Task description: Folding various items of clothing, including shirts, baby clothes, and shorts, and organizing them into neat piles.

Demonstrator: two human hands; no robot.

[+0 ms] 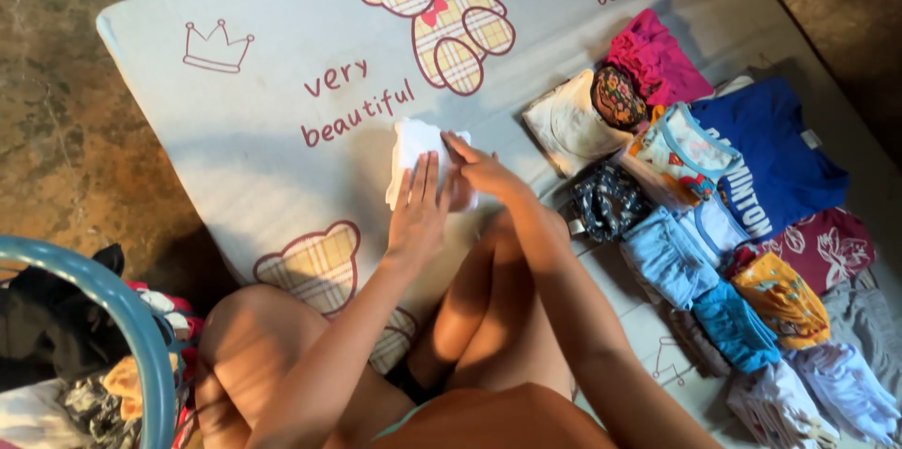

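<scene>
At the far left edge, a blue plastic laundry basket (141,336) holds a jumble of unfolded clothes, close beside the person's bent knee and within easy reach. Beneath everything lies a pale mattress (235,120) printed with plaid teddy bears and small crowns, set on a rough concrete floor (56,130) and serving as the folding surface. Near the middle of the mattress sits a small white garment (413,144), partly folded into a compact rectangle. The left hand (420,209) lies flat on its lower edge, fingers straight and pressed together, seemingly to hold the cloth down. The right hand (479,170) touches the garment's right side, fingers curled and pinching a fold of the fabric, as if to turn it over. To the right, folded clothes are laid out in neat rows: a cream piece (568,125), a magenta ruffled item (653,59), a blue T-shirt (766,153), light blue pieces (667,256), an orange patterned one (780,299) and white ones (846,388), kept apart from the unsorted heap.
</scene>
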